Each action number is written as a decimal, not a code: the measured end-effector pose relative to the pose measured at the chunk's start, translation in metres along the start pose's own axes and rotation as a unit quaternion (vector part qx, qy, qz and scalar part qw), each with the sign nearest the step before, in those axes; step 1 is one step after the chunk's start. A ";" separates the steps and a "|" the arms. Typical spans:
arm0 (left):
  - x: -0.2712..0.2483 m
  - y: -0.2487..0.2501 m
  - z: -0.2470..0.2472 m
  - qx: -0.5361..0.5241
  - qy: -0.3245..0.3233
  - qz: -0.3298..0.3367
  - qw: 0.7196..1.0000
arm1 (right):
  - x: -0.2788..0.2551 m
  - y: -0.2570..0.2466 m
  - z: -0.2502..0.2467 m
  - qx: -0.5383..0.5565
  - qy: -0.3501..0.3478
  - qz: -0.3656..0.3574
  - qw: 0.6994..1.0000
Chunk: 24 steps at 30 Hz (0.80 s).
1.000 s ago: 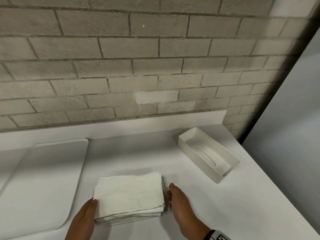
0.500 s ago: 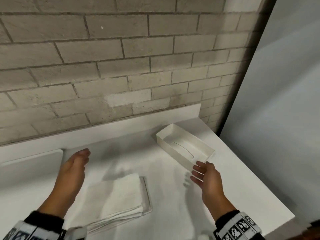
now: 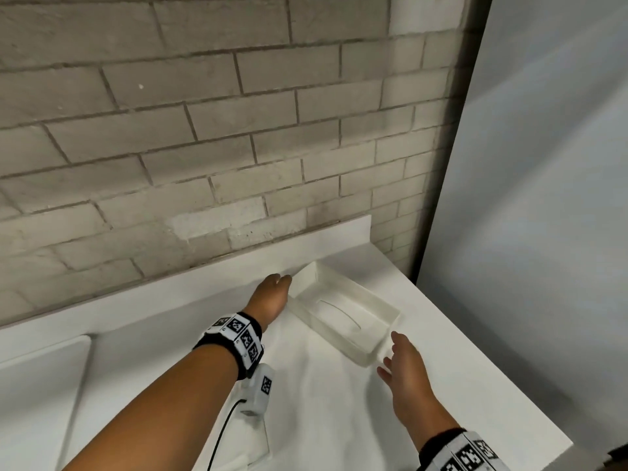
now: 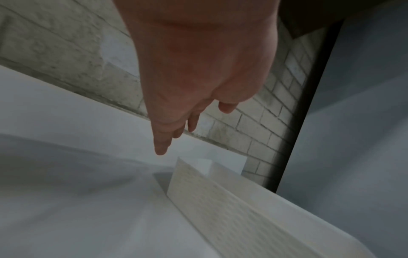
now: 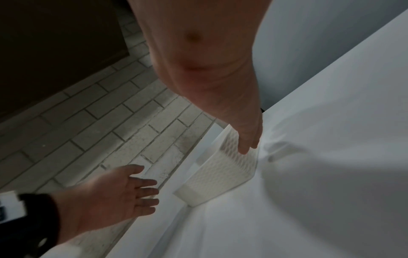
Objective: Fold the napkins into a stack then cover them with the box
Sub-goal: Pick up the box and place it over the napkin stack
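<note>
A pale brick wall (image 3: pixel 210 130) fills the upper left and centre of the head view, and a smooth grey panel (image 3: pixel 543 198) takes the whole right side. Below them a white countertop (image 3: pixel 339 402) runs from the lower left toward the lower right corner, with a low white upstand (image 3: pixel 170 300) along the foot of the bricks. At the left edge of the frame lies the rounded corner of a white inset panel (image 3: pixel 40 385) in the counter.

The box (image 3: pixel 343 317) sits open side up in the centre right of the head view, close to the upstand and at an angle to it, with a long curved slot visible in its floor. The napkins (image 3: pixel 251 447) appear only as a thin white edge at the bottom centre, mostly hidden behind the left forearm, so how neatly they are stacked cannot be told.

The left hand (image 3: pixel 270 297) reaches to the far left corner of the box; in the left wrist view its fingers (image 4: pixel 162 141) are straight and close together, just above that corner, and whether they touch it is hard to say through the blur. The right hand (image 3: pixel 404 368) is at the near right end of the box, fingers straight and slightly spread, holding nothing; the right wrist view shows its fingertips (image 5: pixel 245 146) against or just over the box's end wall.

Each wrist carries a black band with black-and-white markers (image 3: pixel 243 334).
</note>
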<state>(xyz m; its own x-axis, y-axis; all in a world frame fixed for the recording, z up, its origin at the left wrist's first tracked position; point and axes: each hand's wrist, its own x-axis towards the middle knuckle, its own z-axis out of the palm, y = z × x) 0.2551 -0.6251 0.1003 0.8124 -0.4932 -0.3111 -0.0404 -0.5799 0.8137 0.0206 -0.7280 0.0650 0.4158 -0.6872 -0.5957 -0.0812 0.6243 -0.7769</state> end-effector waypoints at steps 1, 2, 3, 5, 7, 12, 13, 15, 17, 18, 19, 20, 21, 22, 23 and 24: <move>0.010 -0.003 0.003 0.012 0.001 -0.007 1.000 | 0.001 0.001 0.001 -0.002 -0.006 0.003 1.000; 0.018 -0.004 0.006 0.021 0.002 -0.011 1.000 | 0.002 0.001 0.002 -0.003 -0.011 0.005 1.000; 0.023 -0.001 0.008 0.028 0.000 -0.016 0.999 | 0.004 0.001 0.002 -0.006 -0.013 0.005 1.000; 0.029 0.003 0.012 0.042 0.003 -0.018 0.999 | 0.008 0.001 0.004 -0.013 -0.013 0.008 1.000; 0.036 0.002 0.015 0.054 0.003 -0.023 0.998 | 0.010 0.001 0.005 -0.018 -0.014 0.009 1.000; 0.043 0.002 0.021 0.060 0.000 -0.040 0.997 | 0.017 -0.002 0.009 -0.016 -0.023 0.019 0.999; 0.044 0.002 0.023 0.057 0.005 -0.044 0.997 | 0.019 -0.002 0.009 -0.020 -0.022 0.024 0.999; 0.047 -0.001 0.024 0.053 0.015 -0.053 0.997 | 0.023 -0.003 0.010 -0.030 -0.018 0.028 0.999; 0.049 -0.004 0.022 0.053 0.020 -0.061 0.997 | 0.026 -0.004 0.010 -0.035 -0.017 0.029 0.999; 0.049 -0.005 0.021 0.050 0.018 -0.063 0.997 | 0.027 -0.006 0.010 -0.038 -0.017 0.032 0.999; 0.049 -0.006 0.019 0.048 0.012 -0.061 0.997 | 0.028 -0.006 0.010 -0.037 -0.017 0.036 0.999; 0.050 -0.009 0.016 0.046 0.008 -0.052 0.998 | 0.029 -0.006 0.010 -0.034 -0.017 0.035 0.999; 0.049 -0.010 0.013 0.043 0.007 -0.042 0.998 | 0.029 -0.007 0.009 -0.034 -0.018 0.031 0.999; 0.047 -0.009 0.010 0.030 0.011 -0.035 0.999 | 0.031 -0.008 0.009 -0.032 -0.020 0.025 0.999; 0.039 -0.006 0.004 0.011 0.019 -0.030 0.999 | 0.030 -0.009 0.010 -0.030 -0.023 0.019 0.999; 0.029 0.000 -0.002 -0.006 0.028 -0.019 0.999 | 0.027 -0.012 0.012 -0.024 -0.028 0.012 0.999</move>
<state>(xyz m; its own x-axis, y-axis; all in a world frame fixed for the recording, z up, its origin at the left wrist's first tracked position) 0.2801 -0.6381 0.0919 0.8445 -0.4333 -0.3146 -0.0015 -0.5895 0.8078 0.0439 -0.7495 0.0604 0.4623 -0.6499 -0.6033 -0.1342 0.6212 -0.7720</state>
